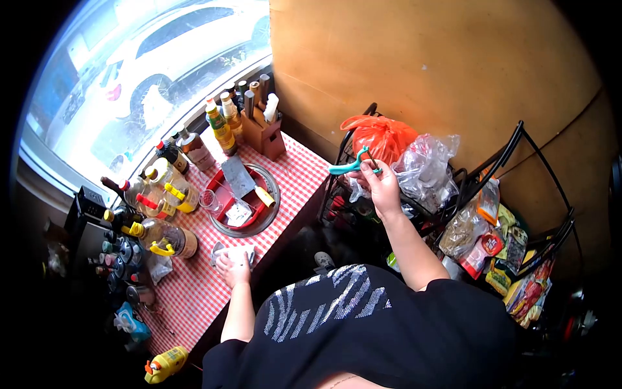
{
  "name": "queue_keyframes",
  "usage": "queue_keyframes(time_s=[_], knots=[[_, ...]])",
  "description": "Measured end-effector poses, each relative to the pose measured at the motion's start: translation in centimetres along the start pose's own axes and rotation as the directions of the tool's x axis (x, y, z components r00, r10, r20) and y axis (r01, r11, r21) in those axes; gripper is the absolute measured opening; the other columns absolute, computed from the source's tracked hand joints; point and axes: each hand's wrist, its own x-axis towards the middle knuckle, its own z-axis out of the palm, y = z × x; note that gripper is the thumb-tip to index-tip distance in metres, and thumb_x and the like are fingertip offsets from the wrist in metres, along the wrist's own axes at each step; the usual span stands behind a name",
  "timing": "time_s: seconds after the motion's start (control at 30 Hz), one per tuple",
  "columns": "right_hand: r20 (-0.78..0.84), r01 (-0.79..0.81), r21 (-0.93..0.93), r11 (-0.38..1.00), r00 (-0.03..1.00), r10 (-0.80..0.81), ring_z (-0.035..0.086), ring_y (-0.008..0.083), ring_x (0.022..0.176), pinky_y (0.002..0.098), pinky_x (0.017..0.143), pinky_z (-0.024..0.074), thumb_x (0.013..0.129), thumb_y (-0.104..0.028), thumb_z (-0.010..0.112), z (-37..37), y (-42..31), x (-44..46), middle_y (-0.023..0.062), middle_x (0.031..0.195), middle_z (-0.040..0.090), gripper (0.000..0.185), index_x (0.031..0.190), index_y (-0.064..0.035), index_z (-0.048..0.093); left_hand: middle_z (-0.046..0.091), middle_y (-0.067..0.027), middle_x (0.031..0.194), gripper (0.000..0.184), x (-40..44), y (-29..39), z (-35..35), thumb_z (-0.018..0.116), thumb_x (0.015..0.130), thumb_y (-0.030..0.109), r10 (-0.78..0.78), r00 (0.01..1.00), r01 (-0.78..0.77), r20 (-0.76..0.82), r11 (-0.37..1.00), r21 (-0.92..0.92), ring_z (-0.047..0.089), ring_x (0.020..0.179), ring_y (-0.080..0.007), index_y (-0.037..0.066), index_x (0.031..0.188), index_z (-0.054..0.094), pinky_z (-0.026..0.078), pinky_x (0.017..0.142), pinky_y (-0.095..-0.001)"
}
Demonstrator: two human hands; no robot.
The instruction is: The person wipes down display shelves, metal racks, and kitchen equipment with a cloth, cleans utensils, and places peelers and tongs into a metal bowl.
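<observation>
My left hand (234,267) is on the checked tablecloth (194,285) near the table's edge, its fingers bent over a crumpled white cloth (249,251). Raised to the right, off the table, my right hand (381,185) is closed around a tool with a curved teal handle (342,169) and a short dark part. Its exact kind is not clear. Just beyond my left hand stands a round red tray (254,219) with a dark rim. A cleaver (239,178) with a yellow handle lies across it, next to a small clear glass (209,200).
Several oil and sauce bottles (170,236) line the window side. A wooden knife block (263,137) stands at the far corner. Right of the table, a black rack (447,217) holds an orange plastic bag (381,135), a clear bag (426,170) and food packets (515,249).
</observation>
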Motion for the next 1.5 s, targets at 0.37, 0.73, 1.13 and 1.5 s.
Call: queue_keyframes(time_s=[0.37,0.73,1.13,1.5], knots=[[-0.13,-0.235,0.41,0.881,0.941,0.312,0.07,0.019,0.087,0.0269,0.073,0.0573,0.101,-0.015,0.057,6.0,9.7,8.5,0.0129,0.1,0.067,0.018,0.108,-0.0008,0.05,0.051,-0.0205,0.12,0.061,0.6,0.4,1.8,0.061,0.083,0.043,-0.117,0.993,0.118,-0.035,0.993,0.026,0.05,0.114,-0.0388,-0.001,0.123,0.049,0.042,0.101,-0.0487],[-0.185,-0.348,0.469,0.812,0.86,0.475,0.067,0.0248,0.099,0.0335,0.083,0.0576,0.101,-0.016,0.054,17.6,19.6,21.5,0.0139,0.112,0.062,0.025,0.117,0.0035,0.053,0.056,-0.0186,0.112,0.046,0.5,-0.2,2.3,0.062,0.079,0.038,-0.044,0.982,0.035,-0.184,0.998,-0.052,0.053,0.107,-0.0382,0.004,0.108,0.055,0.041,0.099,-0.0513],[0.042,-0.557,0.177,0.812,0.828,0.559,0.069,0.0234,0.073,0.0339,0.06,0.054,0.103,-0.025,0.049,16.0,20.7,23.1,0.0127,0.089,0.069,0.025,0.113,-0.0038,0.056,0.055,-0.0166,0.119,0.048,0.3,0.3,1.5,0.064,0.077,0.039,-0.117,0.987,0.112,-0.107,0.992,-0.052,0.052,0.113,-0.0387,0.007,0.112,0.056,0.041,0.1,-0.0529],[0.313,-0.294,-0.094,0.951,0.898,0.308,0.064,0.0097,0.075,0.0226,0.069,0.052,0.103,-0.015,0.055,11.6,16.1,8.6,0.0045,0.091,0.068,0.015,0.114,-0.0061,0.057,0.054,-0.0119,0.117,0.047,0.3,-0.2,1.6,0.064,0.079,0.039,-0.125,0.992,0.122,-0.033,0.989,-0.088,0.051,0.113,-0.033,0.008,0.114,0.057,0.041,0.099,-0.0494]])
